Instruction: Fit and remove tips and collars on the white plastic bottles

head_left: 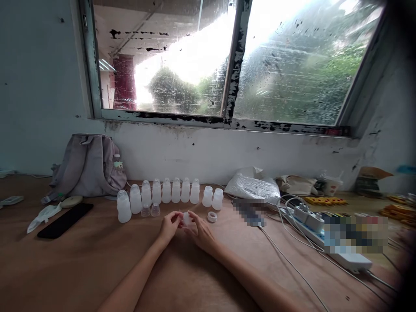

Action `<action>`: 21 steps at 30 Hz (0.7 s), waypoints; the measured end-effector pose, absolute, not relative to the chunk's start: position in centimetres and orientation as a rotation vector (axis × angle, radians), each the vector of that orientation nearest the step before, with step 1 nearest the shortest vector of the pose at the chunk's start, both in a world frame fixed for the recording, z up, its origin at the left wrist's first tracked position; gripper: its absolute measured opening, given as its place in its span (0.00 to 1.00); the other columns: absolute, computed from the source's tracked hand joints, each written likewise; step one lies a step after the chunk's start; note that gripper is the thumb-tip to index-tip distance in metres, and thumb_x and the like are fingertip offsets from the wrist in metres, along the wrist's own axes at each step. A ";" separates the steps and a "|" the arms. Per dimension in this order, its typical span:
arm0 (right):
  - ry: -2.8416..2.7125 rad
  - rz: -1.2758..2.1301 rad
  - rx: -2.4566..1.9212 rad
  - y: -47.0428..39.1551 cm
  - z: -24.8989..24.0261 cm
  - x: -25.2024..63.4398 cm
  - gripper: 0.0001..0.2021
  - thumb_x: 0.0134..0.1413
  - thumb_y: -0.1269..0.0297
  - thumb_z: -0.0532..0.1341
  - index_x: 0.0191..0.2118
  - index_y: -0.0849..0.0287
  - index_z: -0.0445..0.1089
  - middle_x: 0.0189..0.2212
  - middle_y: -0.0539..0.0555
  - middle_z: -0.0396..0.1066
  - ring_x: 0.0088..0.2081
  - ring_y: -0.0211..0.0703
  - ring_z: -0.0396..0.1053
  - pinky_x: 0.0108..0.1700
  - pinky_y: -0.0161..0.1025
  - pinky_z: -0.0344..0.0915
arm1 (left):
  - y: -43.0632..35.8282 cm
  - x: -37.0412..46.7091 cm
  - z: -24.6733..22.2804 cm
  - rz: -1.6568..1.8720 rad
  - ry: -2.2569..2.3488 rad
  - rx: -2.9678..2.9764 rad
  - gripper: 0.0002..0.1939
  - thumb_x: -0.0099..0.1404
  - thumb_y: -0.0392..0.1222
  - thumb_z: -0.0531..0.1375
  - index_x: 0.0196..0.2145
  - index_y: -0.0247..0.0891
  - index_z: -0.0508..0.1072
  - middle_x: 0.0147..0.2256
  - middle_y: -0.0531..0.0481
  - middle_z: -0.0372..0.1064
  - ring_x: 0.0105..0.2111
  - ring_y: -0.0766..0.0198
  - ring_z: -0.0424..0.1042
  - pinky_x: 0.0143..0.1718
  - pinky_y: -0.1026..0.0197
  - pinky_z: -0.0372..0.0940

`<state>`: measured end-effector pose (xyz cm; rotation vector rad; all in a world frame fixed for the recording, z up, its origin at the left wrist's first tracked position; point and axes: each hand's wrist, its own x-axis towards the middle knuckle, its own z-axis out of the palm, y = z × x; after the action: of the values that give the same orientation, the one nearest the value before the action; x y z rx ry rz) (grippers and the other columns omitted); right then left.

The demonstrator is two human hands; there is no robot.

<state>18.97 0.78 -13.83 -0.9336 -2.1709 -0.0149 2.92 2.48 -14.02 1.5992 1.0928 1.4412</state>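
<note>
Over the middle of the table, my left hand (170, 227) and my right hand (202, 232) meet at a small translucent white piece (186, 218). Fingertips of both hands are closed on it, and its exact kind is partly hidden by them. To the right of my right hand lies a white bottle collar ring (212, 216). Behind my hands stands a row of several frosted baby bottles (166, 191) with clear caps. Two open bottles (217, 200) without caps stand at the row's right end. Two clear dome caps (155, 210) rest in front of the row, left of my hands.
On the left are a grey backpack (87, 167), a black phone (65, 221) and a white crumpled wrapper (43, 216). To the right lie a silvery plastic bag (251, 188), a white power strip (347, 258) and cables (286, 255). A wall with a window closes off the back.
</note>
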 end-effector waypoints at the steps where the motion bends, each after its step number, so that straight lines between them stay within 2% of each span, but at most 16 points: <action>1: -2.149 0.015 -0.933 0.8 -14.1 19.0 0.26 0.51 0.61 0.54 0.55 0.59 0.46 0.45 0.59 0.63 0.42 0.43 0.64 0.44 0.42 0.61 | 2.3 3.2 -14.1 1.420 1.067 1.597 0.19 0.55 0.53 0.53 0.32 0.32 0.69 0.25 0.48 0.70 0.24 0.64 0.70 0.25 0.62 0.67; 5: -2.080 0.102 -0.948 1.2 -14.0 19.4 0.20 0.51 0.62 0.54 0.50 0.57 0.54 0.42 0.56 0.64 0.38 0.41 0.66 0.41 0.39 0.63 | 1.6 3.7 -14.0 1.350 0.944 1.592 0.17 0.52 0.49 0.58 0.35 0.33 0.69 0.34 0.44 0.71 0.34 0.60 0.70 0.33 0.59 0.67; 8: -2.070 0.162 -0.953 1.1 -13.8 19.6 0.18 0.48 0.60 0.57 0.46 0.57 0.57 0.40 0.54 0.65 0.37 0.41 0.66 0.40 0.39 0.63 | 1.4 3.5 -13.8 1.299 0.906 1.609 0.15 0.50 0.45 0.60 0.33 0.33 0.70 0.34 0.44 0.71 0.36 0.59 0.70 0.38 0.57 0.65; 16: -2.249 0.071 -0.936 0.3 -12.9 19.5 0.17 0.47 0.65 0.57 0.45 0.58 0.58 0.40 0.56 0.65 0.40 0.45 0.64 0.42 0.40 0.60 | 2.1 3.3 -14.5 1.306 1.015 1.668 0.07 0.50 0.39 0.58 0.27 0.33 0.67 0.26 0.50 0.70 0.29 0.63 0.70 0.33 0.60 0.65; 21: -2.307 -0.024 -0.887 0.1 -12.3 19.9 0.17 0.47 0.70 0.56 0.46 0.58 0.58 0.41 0.56 0.64 0.43 0.45 0.61 0.44 0.41 0.58 | 2.0 3.2 -14.2 1.297 1.042 1.765 0.05 0.50 0.37 0.57 0.27 0.35 0.68 0.26 0.51 0.70 0.29 0.64 0.70 0.33 0.61 0.66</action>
<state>19.88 0.11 -12.26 -0.8866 -2.3068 -0.0243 3.15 2.03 -14.16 1.7646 1.0422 1.2974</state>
